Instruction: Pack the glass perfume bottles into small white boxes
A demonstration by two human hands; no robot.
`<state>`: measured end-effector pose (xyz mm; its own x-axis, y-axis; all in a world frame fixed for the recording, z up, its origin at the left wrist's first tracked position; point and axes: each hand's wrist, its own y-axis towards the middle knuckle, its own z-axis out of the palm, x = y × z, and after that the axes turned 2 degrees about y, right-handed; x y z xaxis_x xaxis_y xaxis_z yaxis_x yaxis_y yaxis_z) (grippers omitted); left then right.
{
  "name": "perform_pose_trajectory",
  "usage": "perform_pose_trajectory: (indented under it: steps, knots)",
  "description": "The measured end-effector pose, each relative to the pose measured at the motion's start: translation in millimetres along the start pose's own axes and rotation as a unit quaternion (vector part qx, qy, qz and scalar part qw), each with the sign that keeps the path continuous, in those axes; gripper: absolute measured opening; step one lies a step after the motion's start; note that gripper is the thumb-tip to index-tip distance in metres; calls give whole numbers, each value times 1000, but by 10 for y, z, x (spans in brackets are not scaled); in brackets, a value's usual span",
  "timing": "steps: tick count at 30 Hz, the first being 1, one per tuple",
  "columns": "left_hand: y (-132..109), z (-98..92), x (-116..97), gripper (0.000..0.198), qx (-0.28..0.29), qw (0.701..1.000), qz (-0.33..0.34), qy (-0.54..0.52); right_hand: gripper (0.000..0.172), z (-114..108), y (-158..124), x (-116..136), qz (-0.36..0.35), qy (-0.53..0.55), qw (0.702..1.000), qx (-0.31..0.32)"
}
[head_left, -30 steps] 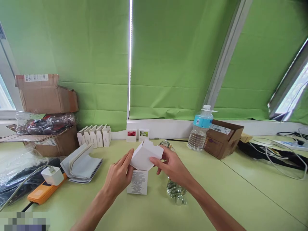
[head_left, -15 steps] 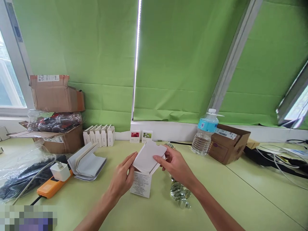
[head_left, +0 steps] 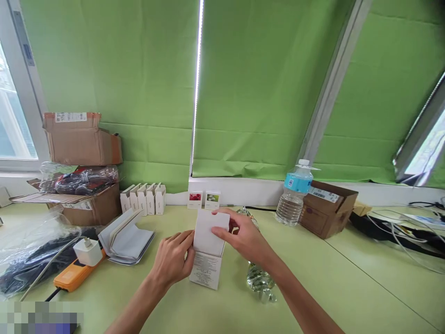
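Observation:
A small white carton (head_left: 207,254) with fine print on its front stands on the green table (head_left: 347,287) before me. Its white lid flap is raised. My left hand (head_left: 173,261) curls round the carton's left side and steadies it. My right hand (head_left: 241,236) pinches the top of the flap from the right, with the thumb across its face. A clear crinkled wrapper (head_left: 260,281) lies under my right wrist.
A row of small white boxes (head_left: 143,199) and two picture cartons (head_left: 203,199) line the wall. Flat white sleeves (head_left: 125,236), an orange power strip (head_left: 73,273) with a white plug, brown cardboard boxes (head_left: 81,139), a water bottle (head_left: 294,195) and cables (head_left: 399,232) surround the spot.
The folded white carton top has swung from an open, splayed shape to a flat upright flap. My right hand has moved over it and the carton now stands squarer.

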<state>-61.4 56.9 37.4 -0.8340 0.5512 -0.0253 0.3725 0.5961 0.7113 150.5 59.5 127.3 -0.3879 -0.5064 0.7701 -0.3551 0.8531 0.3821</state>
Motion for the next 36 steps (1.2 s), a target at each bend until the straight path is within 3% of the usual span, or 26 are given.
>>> perform_pose_trajectory:
  steps: [11, 16, 20, 23, 28, 36]
  knots:
    - [61, -100, -24, 29, 40, 983, -70, -163, 28, -6, 1, -27, -8, -29, 1000, 8]
    - [80, -60, -36, 59, 37, 964, -123, -232, 28, -17, -5, -6, -13, -32, 999, 10]
    - [97, -41, -23, 60, 2, 951, -131, -281, 24, -46, -15, 2, -10, -41, 999, 13]
    - [112, -80, -15, 51, 2, 954, -106, -282, 16, -64, -20, -5, -18, -78, 996, 28]
    - [125, -136, -20, 14, 29, 961, -72, -264, 14, -61, -52, 1, -39, -160, 984, 69]
    - [124, -169, 16, 12, 97, 975, -36, -197, 21, 12, -177, -20, -63, -255, 959, 109]
